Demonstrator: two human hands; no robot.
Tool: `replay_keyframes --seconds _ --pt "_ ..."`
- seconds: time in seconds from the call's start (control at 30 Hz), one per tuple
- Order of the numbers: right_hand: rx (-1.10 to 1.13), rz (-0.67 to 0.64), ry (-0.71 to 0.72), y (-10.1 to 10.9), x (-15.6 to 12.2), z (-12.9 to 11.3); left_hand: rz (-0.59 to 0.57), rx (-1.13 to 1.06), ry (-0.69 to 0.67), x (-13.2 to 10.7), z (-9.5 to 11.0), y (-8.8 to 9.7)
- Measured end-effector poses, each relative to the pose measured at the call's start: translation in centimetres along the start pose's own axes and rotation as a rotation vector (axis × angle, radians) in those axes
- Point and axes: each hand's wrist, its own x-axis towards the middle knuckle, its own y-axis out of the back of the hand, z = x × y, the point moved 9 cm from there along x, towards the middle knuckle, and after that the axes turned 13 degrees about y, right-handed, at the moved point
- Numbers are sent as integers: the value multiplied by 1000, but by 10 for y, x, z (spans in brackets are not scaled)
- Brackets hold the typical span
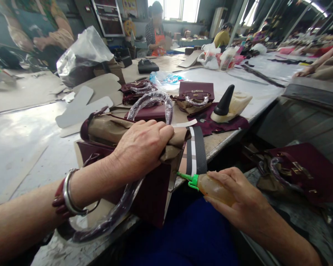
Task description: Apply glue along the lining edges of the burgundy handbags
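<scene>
A maroon handbag [152, 195] lies at the table's near edge, its plastic-wrapped handles sticking out above and below. My left hand [144, 147] is closed over the bag's tan lining [108, 127], the fingertips hidden behind the folded cloth. In my right hand [235, 192] is a squeeze bottle [215, 188] of amber liquid, probably glue, with a green nozzle [185, 176]. The nozzle tip points left and meets the bag's side edge, just below my left hand. A striped strip [195, 151] of black, white and tan runs beside the bag.
Behind are more maroon handbags [196, 90] and a black cone-topped container [224, 101] on maroon cloth [233, 125]. Flat grey pattern pieces [80, 107] lie left. Another maroon bag [308, 170] rests lower right. Several co-workers are around, one in an orange apron [158, 42].
</scene>
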Motion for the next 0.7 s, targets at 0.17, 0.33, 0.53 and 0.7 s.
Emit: replay_keyframes --seconds 0.17,0.33,0.53,0.7 --pt "9 -45 -6 -17 -7 4 -3 4 -13 0 3 4" --pt "40 -35 -15 -18 -7 -2 31 20 -27 -2 3 15" --pt "28 -43 -4 -13 -2 -12 135 71 -69 -11 6 20" --pt "1 -41 -8 -14 -3 -13 187 45 -83 -17 7 19"
